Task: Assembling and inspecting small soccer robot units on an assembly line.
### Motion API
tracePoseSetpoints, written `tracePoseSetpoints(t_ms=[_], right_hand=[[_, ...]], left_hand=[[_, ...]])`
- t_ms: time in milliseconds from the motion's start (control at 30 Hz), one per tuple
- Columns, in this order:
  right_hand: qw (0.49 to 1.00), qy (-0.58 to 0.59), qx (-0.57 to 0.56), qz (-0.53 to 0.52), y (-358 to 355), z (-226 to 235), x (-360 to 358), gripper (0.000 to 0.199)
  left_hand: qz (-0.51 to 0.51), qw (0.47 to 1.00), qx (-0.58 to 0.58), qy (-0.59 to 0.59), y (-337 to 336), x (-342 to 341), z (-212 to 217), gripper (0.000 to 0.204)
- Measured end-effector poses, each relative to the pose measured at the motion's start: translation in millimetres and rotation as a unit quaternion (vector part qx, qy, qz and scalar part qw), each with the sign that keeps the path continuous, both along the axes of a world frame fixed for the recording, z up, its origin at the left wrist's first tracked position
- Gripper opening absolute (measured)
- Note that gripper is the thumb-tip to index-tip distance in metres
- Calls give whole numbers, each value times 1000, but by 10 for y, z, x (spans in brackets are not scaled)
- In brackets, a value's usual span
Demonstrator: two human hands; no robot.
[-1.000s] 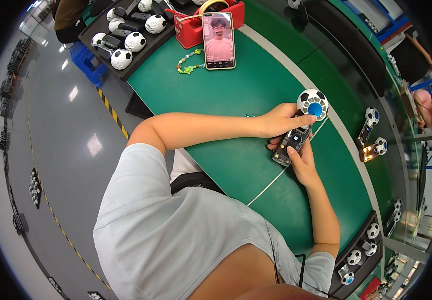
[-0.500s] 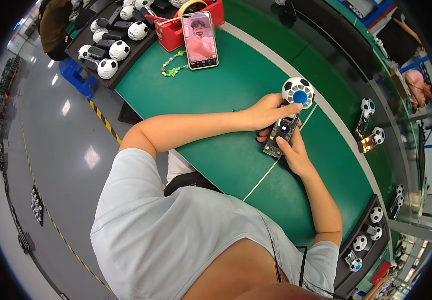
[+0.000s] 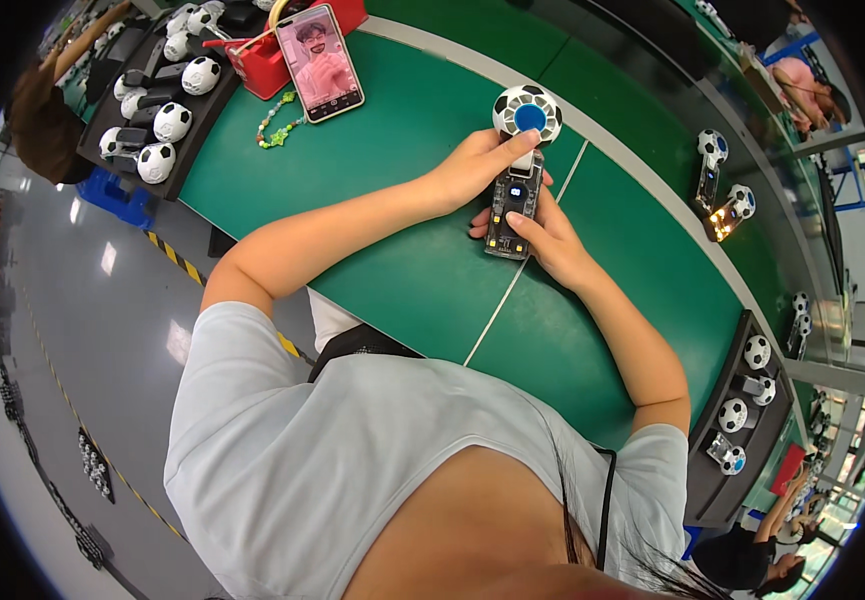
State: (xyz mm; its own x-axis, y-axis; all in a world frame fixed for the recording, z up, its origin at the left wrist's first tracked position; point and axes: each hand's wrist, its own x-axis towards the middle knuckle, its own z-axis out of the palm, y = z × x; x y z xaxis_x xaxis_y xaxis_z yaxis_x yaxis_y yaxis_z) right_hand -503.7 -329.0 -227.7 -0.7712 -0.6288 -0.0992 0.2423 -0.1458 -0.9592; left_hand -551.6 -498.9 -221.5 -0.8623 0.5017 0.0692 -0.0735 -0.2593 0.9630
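I hold what looks like a handheld fan [image 3: 514, 205] upright above the table. Its round head [image 3: 542, 97] is patterned like a soccer ball, with openings ringing a blue disc. Its dark handle shows circuit parts, a small lit display and yellowish spots near the bottom end. My left hand [image 3: 472, 168] is closed at the neck, its thumb lying against the lower edge of the head by the blue disc. My right hand [image 3: 554, 240] wraps round the handle from the right and behind, its thumb on the front below the display.
A phone [image 3: 320, 65] with a person on its screen leans on a red tape dispenser [image 3: 262, 68], its beaded strap [image 3: 277, 125] on the green table [image 3: 392, 110]. Trays of similar fans stand far left [image 3: 170, 165] and at the right [image 3: 717, 470]. Two lit fans [image 3: 727, 215] lie beyond the pale rail. Other people sit nearby.
The whole view has shifted, so table and hands appear farther left and higher. The fan stands more upright in my hands, its head facing me more. Both hands keep their hold.
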Motion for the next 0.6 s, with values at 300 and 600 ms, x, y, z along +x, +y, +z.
tracePoseSetpoints(t_ms=[300, 600], right_hand=[[995, 87, 39, -4, -55, -40, -32, 56], [995, -15, -38, -86, -200, 167, 8, 64]], left_hand=[[9, 999, -11, 44, -53, -26, -34, 47], [24, 993, 113, -6, -52, -170, -148, 48]])
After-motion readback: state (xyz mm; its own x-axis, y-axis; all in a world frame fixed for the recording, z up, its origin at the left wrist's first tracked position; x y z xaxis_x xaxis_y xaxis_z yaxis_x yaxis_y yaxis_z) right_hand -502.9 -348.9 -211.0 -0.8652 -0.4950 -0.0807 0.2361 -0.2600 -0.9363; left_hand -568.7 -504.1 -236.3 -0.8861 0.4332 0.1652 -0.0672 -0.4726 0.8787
